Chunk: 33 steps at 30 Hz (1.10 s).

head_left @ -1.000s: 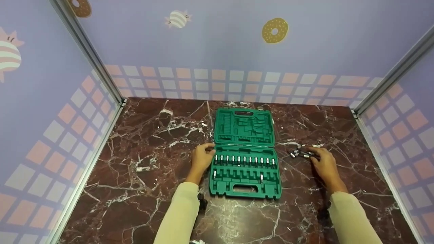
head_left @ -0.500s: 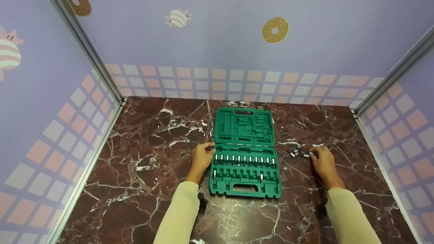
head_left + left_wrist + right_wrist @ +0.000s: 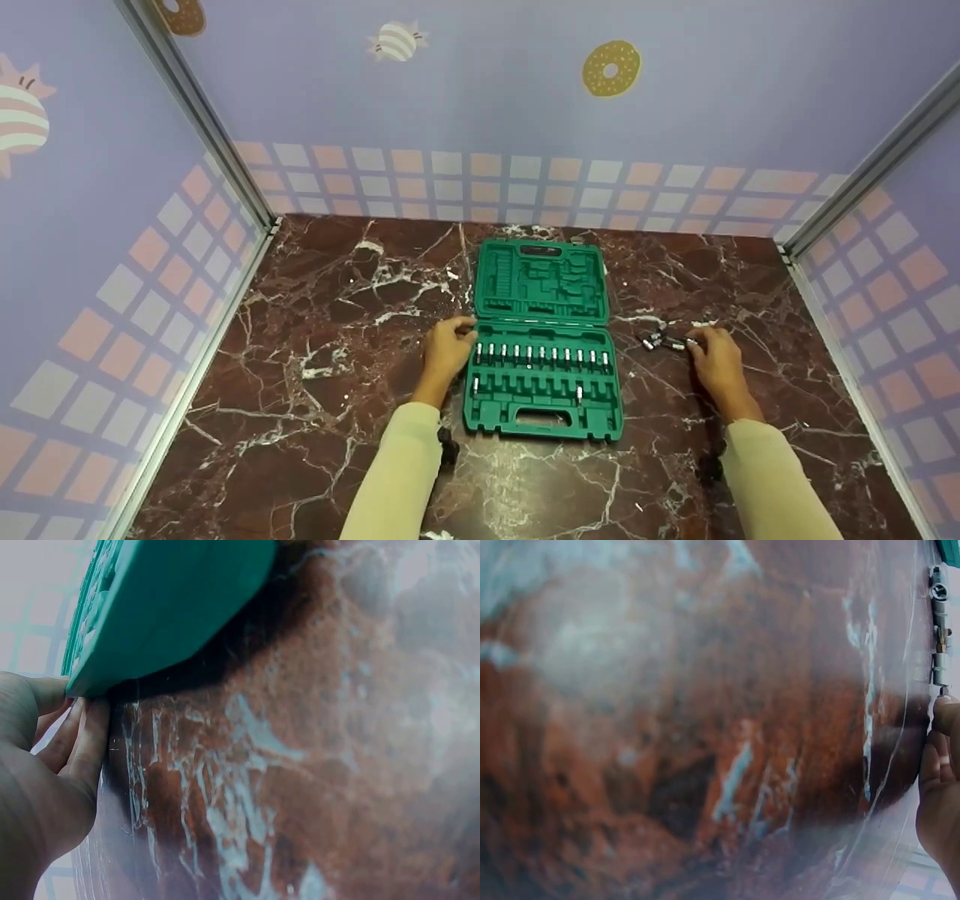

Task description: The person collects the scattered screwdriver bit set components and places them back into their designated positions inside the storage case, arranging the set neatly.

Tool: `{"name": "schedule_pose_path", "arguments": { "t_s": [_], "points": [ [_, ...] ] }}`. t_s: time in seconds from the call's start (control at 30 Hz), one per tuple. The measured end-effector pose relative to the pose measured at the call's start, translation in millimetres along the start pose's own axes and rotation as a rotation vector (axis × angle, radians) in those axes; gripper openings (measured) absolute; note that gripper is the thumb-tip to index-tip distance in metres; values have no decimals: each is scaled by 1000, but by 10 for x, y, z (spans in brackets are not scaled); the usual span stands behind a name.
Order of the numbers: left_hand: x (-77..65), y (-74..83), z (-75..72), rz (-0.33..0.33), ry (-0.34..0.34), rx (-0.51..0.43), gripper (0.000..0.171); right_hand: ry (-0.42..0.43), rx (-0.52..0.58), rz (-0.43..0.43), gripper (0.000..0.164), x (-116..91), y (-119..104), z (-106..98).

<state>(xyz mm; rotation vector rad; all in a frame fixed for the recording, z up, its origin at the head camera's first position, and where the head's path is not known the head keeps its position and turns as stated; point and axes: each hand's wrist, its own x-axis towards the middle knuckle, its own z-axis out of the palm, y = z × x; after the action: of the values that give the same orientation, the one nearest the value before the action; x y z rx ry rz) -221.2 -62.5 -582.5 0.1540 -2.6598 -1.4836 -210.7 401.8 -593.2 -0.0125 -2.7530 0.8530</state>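
A green plastic socket case (image 3: 491, 414) lies open and flat on the table, its lid (image 3: 499, 311) folded to the back. One row of the case is full of silver-and-dark bit sockets (image 3: 541, 354); the row in front holds two. My left hand (image 3: 448, 351) is at the case's left edge near the hinge, thumb and fingers pinching the edge in the left wrist view. To the right of the case, my right hand (image 3: 718, 366) pinches the end of a small metal bit socket (image 3: 943, 691) beside a loose pile of bit sockets (image 3: 656, 339).
The brown marbled table (image 3: 360, 465) is walled at the back and both sides by patterned panels (image 3: 480, 97). White specks and veins mark the surface. Dark straps sit at both wrists.
My right hand has shifted very slightly at the end of the loose bit sockets. The left hand and the case stay where they were.
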Motion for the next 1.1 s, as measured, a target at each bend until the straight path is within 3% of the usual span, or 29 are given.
{"name": "schedule_pose_path", "arguments": {
  "t_s": [0.57, 0.77, 1.1],
  "points": [
    [-9, -13, 3, 25, 0, -47, 20, 77, 55, 34, 13, -136, -152, -52],
    [-19, -11, -5, 43, 3, -44, 19, 82, 64, -8, 11, -190, -233, -49],
    [-14, 5, -7, 7, -9, -21, 20, 74, 93, -87, 12, -238, -404, 3]
  ]
}}
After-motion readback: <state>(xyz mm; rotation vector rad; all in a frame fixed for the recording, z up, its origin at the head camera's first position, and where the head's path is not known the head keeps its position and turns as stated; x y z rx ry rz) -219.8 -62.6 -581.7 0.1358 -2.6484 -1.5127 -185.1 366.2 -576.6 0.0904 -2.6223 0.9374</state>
